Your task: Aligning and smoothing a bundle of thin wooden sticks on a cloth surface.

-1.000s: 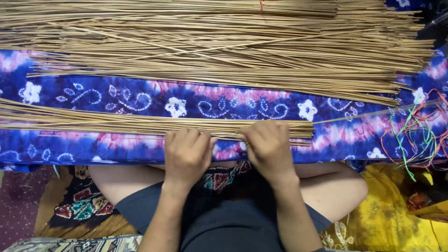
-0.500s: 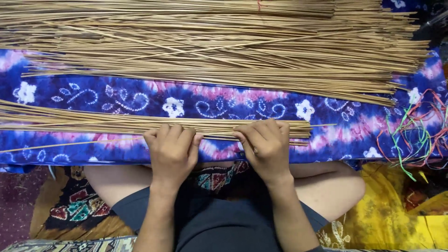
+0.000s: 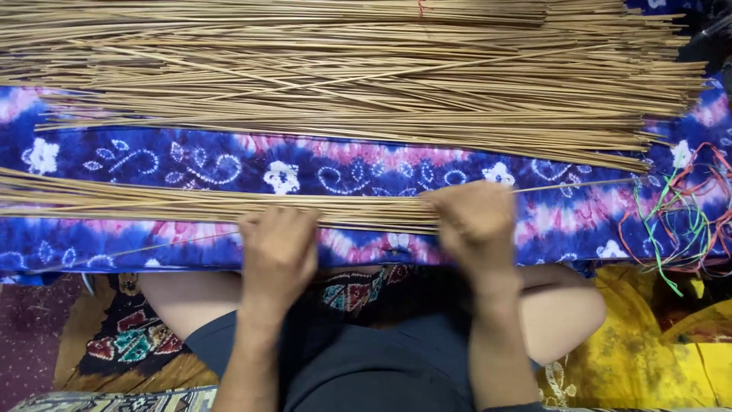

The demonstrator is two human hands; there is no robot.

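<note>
Head view shows a thin bundle of tan sticks [image 3: 152, 202] lying lengthwise across a blue and pink tie-dyed cloth [image 3: 229, 160], near its front edge. Both hands rest palm-down on the bundle: the left hand [image 3: 278, 248] with fingers curled over it, the right hand [image 3: 473, 221] likewise closed over its end. Farther back lies a large stick pile [image 3: 343, 69]. Coloured threads [image 3: 679, 214] tangle at the right.

I see both my forearms reaching straight forward from my lap, side by side and apart. My left hand [image 3: 278, 248] lies knuckles up with its fingers curled under. My right hand [image 3: 474, 223] sits slightly further forward, blurred, fingers likewise bent downward and closed.
</note>
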